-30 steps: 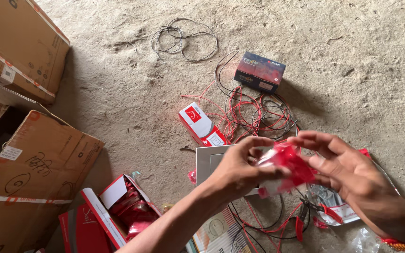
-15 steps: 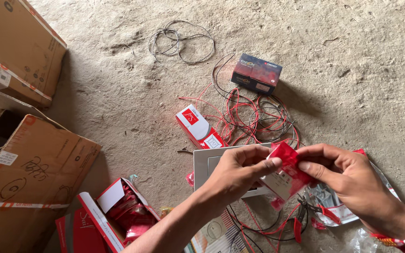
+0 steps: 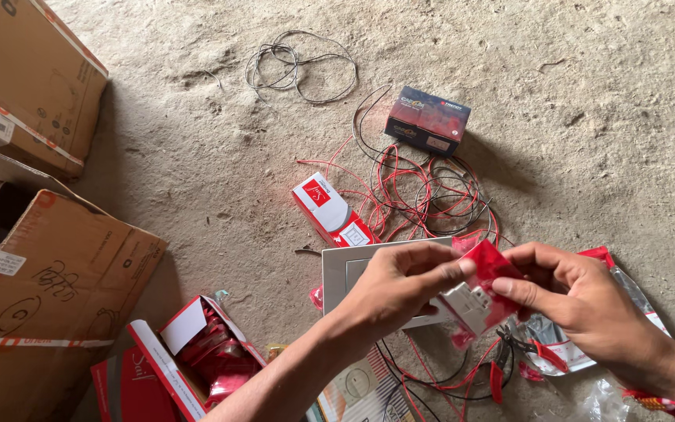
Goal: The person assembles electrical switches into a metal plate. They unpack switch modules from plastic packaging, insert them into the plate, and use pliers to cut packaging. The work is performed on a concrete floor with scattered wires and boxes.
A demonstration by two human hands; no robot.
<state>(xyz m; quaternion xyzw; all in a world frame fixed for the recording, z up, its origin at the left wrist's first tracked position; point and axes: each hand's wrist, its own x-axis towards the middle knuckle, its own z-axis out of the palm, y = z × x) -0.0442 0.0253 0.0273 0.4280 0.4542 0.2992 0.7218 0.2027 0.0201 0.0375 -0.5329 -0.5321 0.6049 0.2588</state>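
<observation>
Both hands, left hand point(image 3: 400, 285) and right hand point(image 3: 580, 301), pinch a red plastic packet point(image 3: 487, 291) holding a white switch part, above a grey rectangular plate point(image 3: 341, 270) on the floor.

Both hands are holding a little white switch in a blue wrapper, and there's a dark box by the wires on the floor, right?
Not quite: the wrapper is red, not blue, as the head view shows. Both hands, left and right, do hold the small white switch, and the dark box sits by the wires.
</observation>
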